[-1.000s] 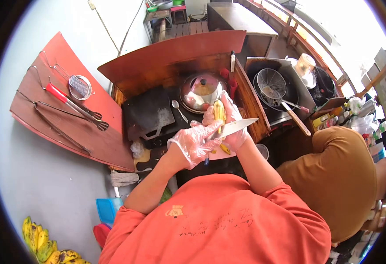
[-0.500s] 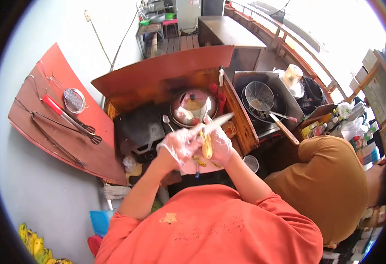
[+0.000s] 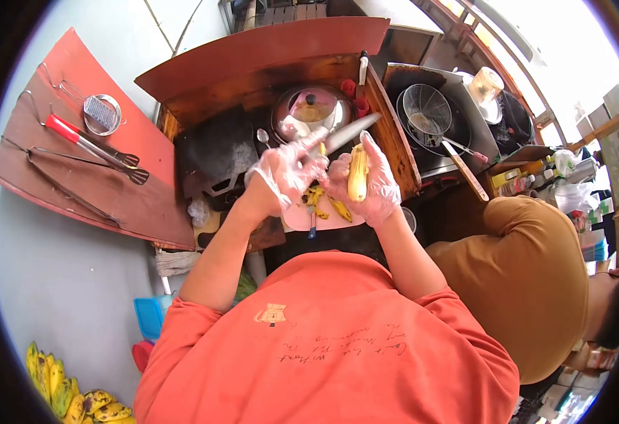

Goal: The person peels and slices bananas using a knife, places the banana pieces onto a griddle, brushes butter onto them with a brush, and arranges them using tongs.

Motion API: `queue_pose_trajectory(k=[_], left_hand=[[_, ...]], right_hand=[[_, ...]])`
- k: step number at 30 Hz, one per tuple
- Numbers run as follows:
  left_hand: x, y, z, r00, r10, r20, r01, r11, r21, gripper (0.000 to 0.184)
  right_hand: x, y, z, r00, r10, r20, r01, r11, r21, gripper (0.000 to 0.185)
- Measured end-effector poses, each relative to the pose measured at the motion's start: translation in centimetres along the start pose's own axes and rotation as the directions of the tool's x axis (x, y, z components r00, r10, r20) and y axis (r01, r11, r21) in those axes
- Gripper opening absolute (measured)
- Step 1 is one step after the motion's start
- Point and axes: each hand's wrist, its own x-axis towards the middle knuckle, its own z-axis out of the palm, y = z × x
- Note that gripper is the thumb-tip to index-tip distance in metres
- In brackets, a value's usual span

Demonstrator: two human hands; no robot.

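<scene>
Left hand [image 3: 277, 178], gloved: grip closed around the knife [image 3: 355, 133], handle hidden by the fingers, blade toward 2 o'clock. Right hand [image 3: 378, 191], also gloved: grip cradling the banana [image 3: 358, 177], peeled-looking, pale end toward 6. Versus half a second ago: we had the blade across the banana's far end with the hands nearly together; now the blade is past that end at 12 and the hands have parted a little. We also see more of the peel scraps [image 3: 340, 208].

Those sit on the pink board [image 3: 294, 218] at 6, next to a blue-handled tool [image 3: 313, 228].

Containers: lidded pan [image 3: 316, 109] at 12, glass lid on; glare, so we can't tell what's inside. Two red cups at 1, contents not readable. Wok [image 3: 462, 119] at 2, wire strainer [image 3: 428, 106] resting over it. Cream tub [image 3: 486, 83] beyond that, can't read contents.

Farther out: blue container [image 3: 148, 316] and bananas [image 3: 76, 392] at 8, co-worker in a brown shirt [image 3: 528, 283] at 4.
</scene>
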Motion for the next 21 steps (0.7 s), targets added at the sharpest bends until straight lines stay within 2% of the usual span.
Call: queue_pose_trajectory(k=[1,2,4,5,6,8,9,12,15,18,19,21], left_hand=[[-0.2,-0.1,0.0,0.991,-0.022,0.130,0.020,1.000,0.018,0.052],[-0.4,0.0,0.7,0.988,0.045,0.146,-0.053,0.997,0.050,0.053],[-0.6,-0.1,1.7,0.977,0.132,0.170,-0.163,0.969,0.185,0.054],[-0.8,-0.8,2.3,0.971,0.197,0.133,-0.219,0.960,0.175,0.055],[-0.8,-1.2,2.5,0.972,0.194,0.131,-0.215,0.961,0.176,0.055],[-1.0,-1.5,2.7,0.931,0.347,0.112,-0.364,0.901,0.237,0.055],[-1.3,-0.1,2.1,0.958,0.221,0.183,-0.258,0.941,0.217,0.055],[-1.7,-0.1,1.8,0.954,0.197,0.227,-0.251,0.937,0.242,0.055],[-1.9,-0.3,2.1,0.959,0.165,0.230,-0.224,0.940,0.258,0.054],[-2.0,0.5,2.0,0.962,0.081,0.259,-0.143,0.962,0.231,0.053],[-2.0,0.3,2.2,0.962,0.082,0.260,-0.144,0.962,0.231,0.053],[-2.0,-0.6,2.6,0.956,0.190,0.224,-0.242,0.942,0.233,0.054]], right_hand=[[-0.2,0.1,-0.1,0.994,-0.107,-0.034,0.101,0.984,-0.146,0.043],[-0.4,0.3,-0.3,0.975,-0.212,-0.067,0.184,0.937,-0.297,0.043],[-0.2,0.1,-0.9,0.986,-0.151,-0.065,0.131,0.961,-0.243,0.040],[0.1,0.0,-1.3,0.991,-0.119,-0.061,0.103,0.971,-0.217,0.038],[0.4,-0.1,-1.4,0.995,-0.087,-0.055,0.075,0.979,-0.190,0.037],[0.9,-0.4,-1.6,0.996,0.004,-0.089,-0.010,0.998,-0.065,0.032],[1.2,-0.5,-1.2,0.990,0.065,-0.128,-0.060,0.998,0.036,0.029],[1.6,-0.6,-1.0,0.964,0.130,-0.233,-0.110,0.989,0.098,0.027],[1.9,-0.6,-0.4,0.952,0.152,-0.267,-0.122,0.985,0.125,0.026],[2.2,-0.4,-0.8,0.963,0.199,-0.180,-0.163,0.967,0.196,0.026],[2.3,-0.4,-0.9,0.963,0.197,-0.181,-0.161,0.967,0.196,0.026],[2.3,-0.4,-0.5,0.956,0.225,-0.190,-0.186,0.962,0.201,0.026]])
